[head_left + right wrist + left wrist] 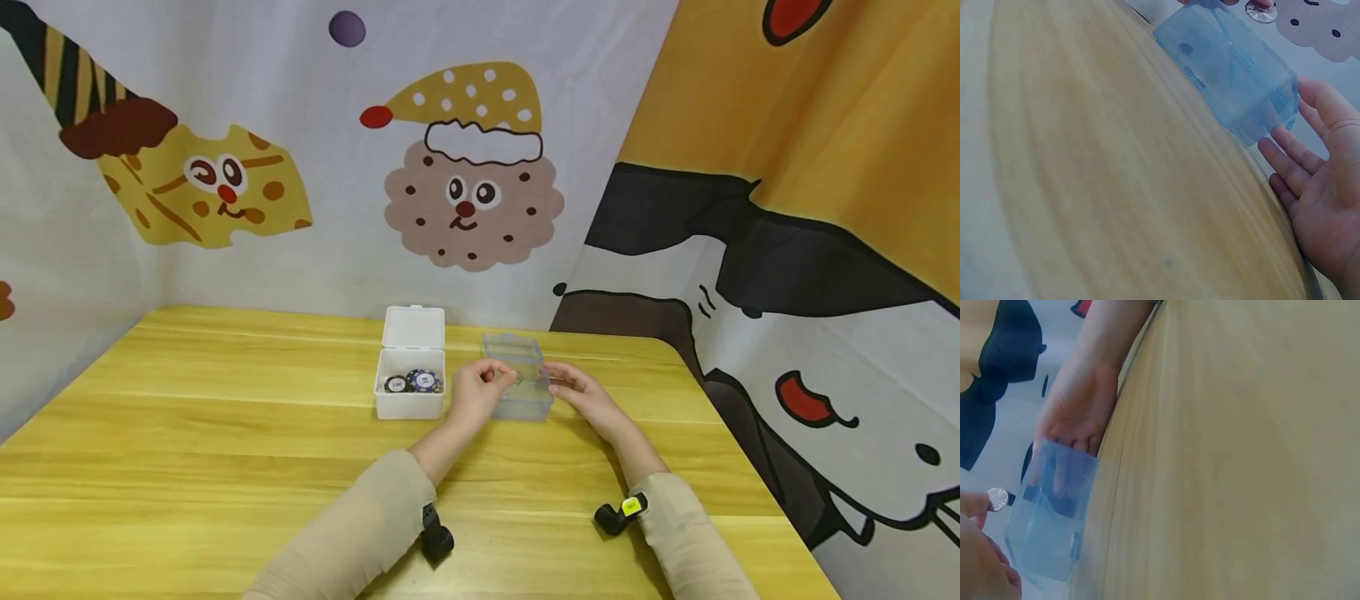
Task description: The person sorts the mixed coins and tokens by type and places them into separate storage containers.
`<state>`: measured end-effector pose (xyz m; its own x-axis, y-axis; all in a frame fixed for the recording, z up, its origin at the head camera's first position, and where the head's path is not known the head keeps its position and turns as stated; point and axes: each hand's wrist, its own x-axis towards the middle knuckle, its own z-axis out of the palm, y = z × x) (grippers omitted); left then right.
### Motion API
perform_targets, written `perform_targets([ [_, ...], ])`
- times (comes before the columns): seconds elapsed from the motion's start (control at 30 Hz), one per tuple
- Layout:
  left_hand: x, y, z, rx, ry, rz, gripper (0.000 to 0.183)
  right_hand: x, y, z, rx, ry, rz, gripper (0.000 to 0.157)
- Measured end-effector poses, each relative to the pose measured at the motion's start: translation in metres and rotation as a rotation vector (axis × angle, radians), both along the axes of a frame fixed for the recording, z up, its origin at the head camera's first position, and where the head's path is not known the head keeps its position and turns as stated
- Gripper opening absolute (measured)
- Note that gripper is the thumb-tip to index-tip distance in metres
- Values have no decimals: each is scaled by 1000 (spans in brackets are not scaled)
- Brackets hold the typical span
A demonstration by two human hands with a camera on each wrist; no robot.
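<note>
My left hand (476,390) pinches a silver coin (998,499) between thumb and fingertips, above the open clear plastic box (522,408). The coin shows its flat round face in the left wrist view. Against the right side of that box, my right hand (1329,187) rests with its fingers extended and thumb apart. Through the bluish box wall in the right wrist view, a small dark spot shows, too blurred to name. The box's lid (512,347) stands raised at the back.
To the left stands a white box (409,407) with its lid (414,327) raised, holding several poker chips (424,381). Both boxes sit toward the back of the wooden table (225,467), near a printed curtain (322,275).
</note>
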<state>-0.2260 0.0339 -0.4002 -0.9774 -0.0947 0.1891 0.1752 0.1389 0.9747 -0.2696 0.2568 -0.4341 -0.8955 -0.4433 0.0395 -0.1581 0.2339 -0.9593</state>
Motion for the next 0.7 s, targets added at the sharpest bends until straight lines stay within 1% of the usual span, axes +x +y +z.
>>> perform_targets([
  [0.07, -3, 1, -2, -7, 1, 24, 7, 4, -2, 6, -3, -6, 9, 45],
  [0.13, -7, 2, -2, -22, 4, 46, 8, 4, -2, 7, -4, -7, 13, 46],
  [0.2, -10, 2, -3, -36, 3, 65, 8, 4, -2, 6, 2, 3, 8, 47],
  [0.3, -14, 3, -4, -61, -5, 83, 8, -1, 2, -3, 8, 17, -4, 48],
  [0.53, -19, 5, -8, -86, -19, 135, 8, -1, 1, -4, 16, 26, -16, 49],
  [0.7, -23, 5, -11, -94, -20, 174, 7, 0, 1, -3, 20, 17, -18, 46],
])
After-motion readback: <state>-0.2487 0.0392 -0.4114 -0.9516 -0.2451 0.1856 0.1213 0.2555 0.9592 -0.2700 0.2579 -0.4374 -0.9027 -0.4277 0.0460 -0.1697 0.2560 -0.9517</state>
